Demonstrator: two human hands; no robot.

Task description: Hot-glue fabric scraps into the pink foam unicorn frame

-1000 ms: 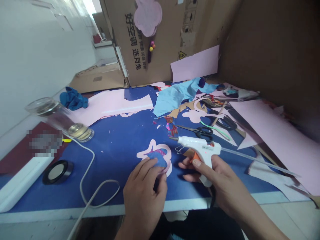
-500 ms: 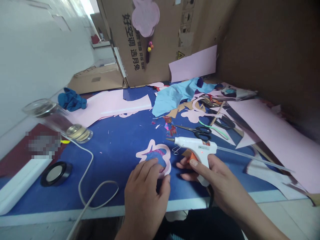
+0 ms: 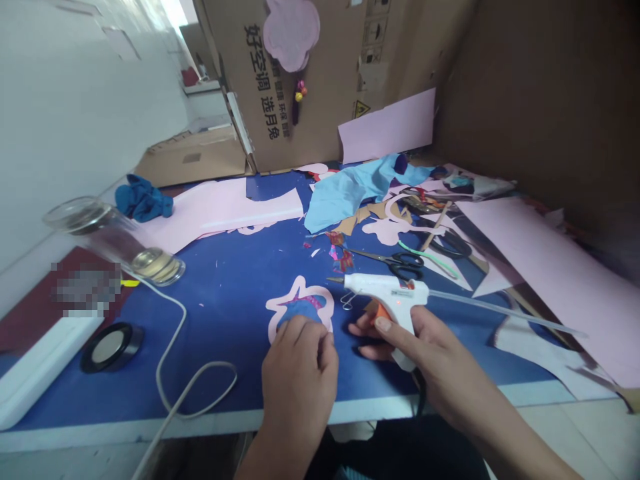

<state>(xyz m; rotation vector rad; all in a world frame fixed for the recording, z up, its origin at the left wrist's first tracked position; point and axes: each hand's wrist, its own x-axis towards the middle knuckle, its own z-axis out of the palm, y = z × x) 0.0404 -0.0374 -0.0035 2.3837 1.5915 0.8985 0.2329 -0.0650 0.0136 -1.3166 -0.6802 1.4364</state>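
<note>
Left hand [image 3: 299, 373] curled down, its fingers pressing a blue fabric patch [image 3: 305, 312] onto a pink paper cut-out [image 3: 274, 312] on the blue counter [image 3: 225, 300]. At that hand's 10 o'clock, a glass tumbler [image 3: 113, 240] seems to lie on its side, amber liquid at one end; it could roll if the white cord [image 3: 159, 377] beside it were snagged. Right hand [image 3: 420, 350] grasps a white hot glue gun [image 3: 385, 285], nozzle pointing toward 9 o'clock just beside the cut-out, where a slip could burn the left fingers. Scissors [image 3: 403, 265] lie at 12 o'clock. Those fingers hide the patch's lower part; any glue beneath cannot be made out.
</note>
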